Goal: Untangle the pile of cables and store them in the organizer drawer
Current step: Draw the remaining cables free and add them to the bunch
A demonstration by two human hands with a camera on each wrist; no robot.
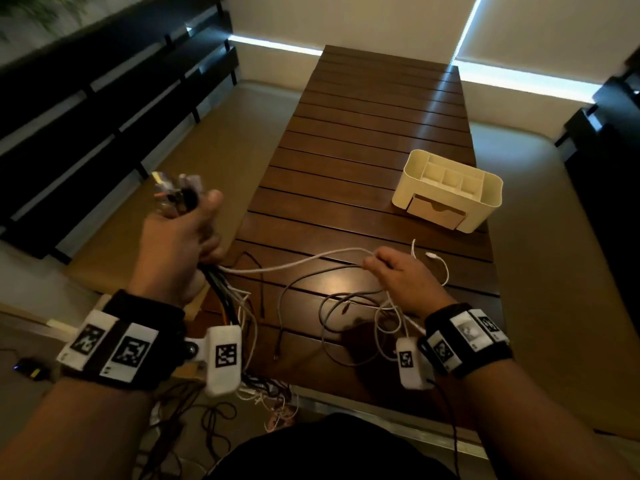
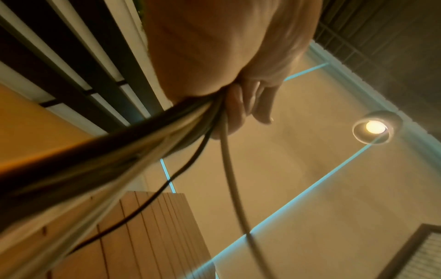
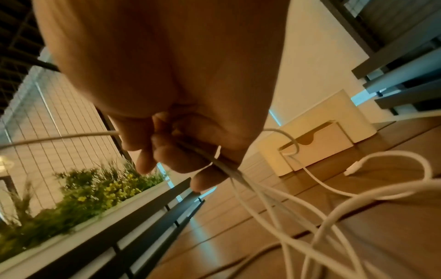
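Observation:
My left hand (image 1: 180, 237) is raised off the table's left edge and grips a thick bundle of cables (image 1: 225, 299), with plug ends sticking out above the fist (image 1: 176, 194). In the left wrist view the same bundle (image 2: 119, 160) runs out of the curled fingers (image 2: 253, 105). A white cable (image 1: 294, 265) stretches from that bundle to my right hand (image 1: 398, 278), which pinches it over the table. More white and grey loops (image 1: 349, 317) lie under the right hand, and the right wrist view shows them (image 3: 334, 217) trailing down. The cream organizer (image 1: 450, 181) has its drawer (image 1: 436, 209) closed.
The slatted wooden table (image 1: 363, 133) stretches away ahead. Dark slatted benches stand at left (image 1: 86, 116) and right (image 1: 606, 150). More cables hang off the near edge onto the floor (image 1: 214, 420). A small dark device (image 1: 31, 367) lies on the floor at the left.

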